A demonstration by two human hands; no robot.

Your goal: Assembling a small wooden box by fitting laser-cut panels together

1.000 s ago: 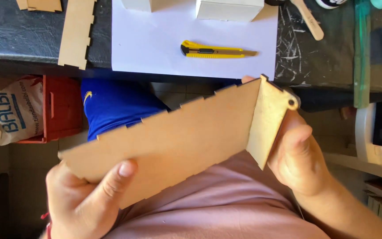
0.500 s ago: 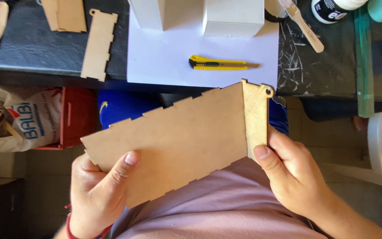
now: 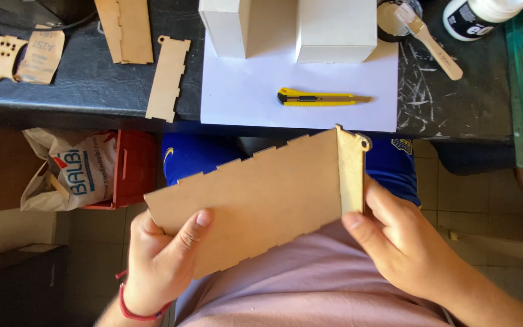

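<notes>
A large flat brown wooden panel (image 3: 255, 200) with notched edges is held over my lap, below the table edge. A narrower notched side piece (image 3: 352, 172) with a small round eyelet stands joined at a right angle to its right end. My left hand (image 3: 164, 260) grips the panel's lower left corner, thumb on top. My right hand (image 3: 394, 239) holds the right end, thumb pressed at the joint beside the side piece.
The black table (image 3: 92, 91) carries a white sheet (image 3: 243, 97) with a yellow utility knife (image 3: 316, 97), two white boxes (image 3: 334, 30), loose wooden cut-outs (image 3: 167, 79), a brush (image 3: 431, 42) and a paint bottle (image 3: 479, 15). Below left stand a printed bag (image 3: 74, 175) and a red crate (image 3: 134, 169).
The panel has tilted flatter and shifted slightly. My right thumb has moved onto the joint at the side piece. The view has drifted, showing more of the table.
</notes>
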